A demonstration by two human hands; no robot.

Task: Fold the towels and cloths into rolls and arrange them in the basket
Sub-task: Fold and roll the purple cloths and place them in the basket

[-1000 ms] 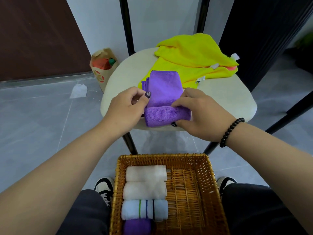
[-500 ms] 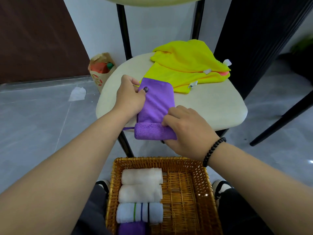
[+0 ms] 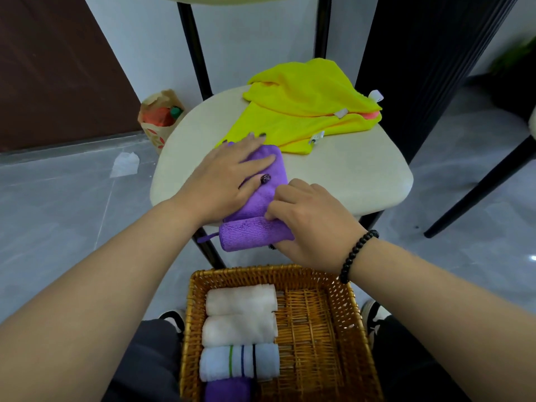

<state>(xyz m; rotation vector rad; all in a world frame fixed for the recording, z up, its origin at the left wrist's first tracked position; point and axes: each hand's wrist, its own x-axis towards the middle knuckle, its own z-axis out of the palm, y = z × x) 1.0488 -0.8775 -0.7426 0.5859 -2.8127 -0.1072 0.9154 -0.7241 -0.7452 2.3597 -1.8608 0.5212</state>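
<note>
Purple cloth [image 3: 265,181] lies half-rolled on the cream chair seat [image 3: 348,175]; left hand [image 3: 223,181] presses it flat with straight fingers, right hand [image 3: 307,221] grips the rolled end

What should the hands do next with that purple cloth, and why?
Probably keep rolling it away from the body: the right hand grips a started roll at the near end of the purple cloth, while the left hand lies flat on the unrolled part.

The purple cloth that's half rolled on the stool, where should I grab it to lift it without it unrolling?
Grip the purple cloth around its rolled end, from above, fingers over the loose flat part, thumb underneath. The roll overhangs the stool edge, leaving room below.
</note>
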